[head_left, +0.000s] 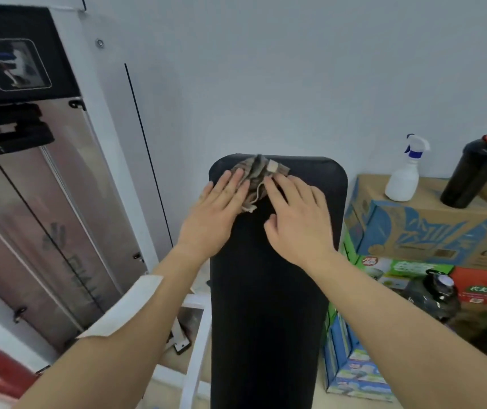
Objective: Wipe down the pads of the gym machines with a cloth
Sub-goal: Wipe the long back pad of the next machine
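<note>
Crumpled grey-brown cloth [258, 172], w/ a pale label patch & a loose string at its near edge, lies bunched at the far end of the long black padded machine pad [266, 305], just short of the pad's rounded top edge. Both grips press on it from the near side.

Left grip [218, 205]: bare hand laid flat, palm down, fingers straight & close together. Tips are on the cloth's left part, and the hand's outer side hangs over the pad's left edge. Released, clasping nothing.

Right grip [295, 214]: also flat, palm down, fingers straight, angled up-left onto the cloth's right part, thumb spread toward the pad's middle. Released too.

The cloth sits under the fingertips of both grips, its middle bulging up in the gap between them. Both forearms reach in from the bottom corners, nearly straight. The left arm has a white sleeve cuff [124, 308] near the elbow.

Right of pad: stacked printed cardboard boxes [419, 228], blue/green/red. On the top one stand a white plastic spray bottle [403, 181] w/ blue collar and a black shaker bottle [472, 175] w/ red cap, both upright, near but apart. Lower down is a dark jug [440, 293] w/ pale cap.

Left of pad: white-framed weight machine [59, 187] w/ clear cover & black cable. Pale wall [295, 69] behind.
</note>
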A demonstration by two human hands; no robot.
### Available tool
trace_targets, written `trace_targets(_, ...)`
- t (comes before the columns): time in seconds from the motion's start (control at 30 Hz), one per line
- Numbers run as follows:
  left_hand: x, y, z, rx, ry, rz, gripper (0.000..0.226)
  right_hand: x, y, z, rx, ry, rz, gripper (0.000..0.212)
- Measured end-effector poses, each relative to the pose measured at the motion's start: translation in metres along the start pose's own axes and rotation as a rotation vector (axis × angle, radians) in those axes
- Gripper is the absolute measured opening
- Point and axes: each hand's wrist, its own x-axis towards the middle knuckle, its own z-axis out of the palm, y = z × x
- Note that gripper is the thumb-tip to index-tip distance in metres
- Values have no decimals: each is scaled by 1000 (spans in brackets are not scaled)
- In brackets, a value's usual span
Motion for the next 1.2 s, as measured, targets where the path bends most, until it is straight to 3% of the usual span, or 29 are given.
trace_targets(0.17,23,12,-2,-11,36,-117,58,7,-7,6,-85,-28,21,64)
trace_targets(0.33,8,43,21,-46,82,-74,57,-33,6,34,-144,58,66,58)
trace_targets(0.43,-47,77,50,-30,-35,13,60,-91,-2,67,-89,53,166,57)
trace_targets(0.6,-123,111,72,-16,-260,124,61,-167,-11,90,-74,-217,177,68)
trace_targets(0.83,38,105,17,-44,-92,22,65,-71,41,44,-98,2,356,69)
trace_targets(0.93,63,117,19,-19,-57,53,65,-72,49,45,-72,57,413,69)
trace_targets(1.03,11,129,46,-13,-77,147,60,-116,33,70,-50,37,465,71)
trace_targets(1.2,-113,139,83,-58,-321,285,69,-194,-2,102,-22,-181,507,72)
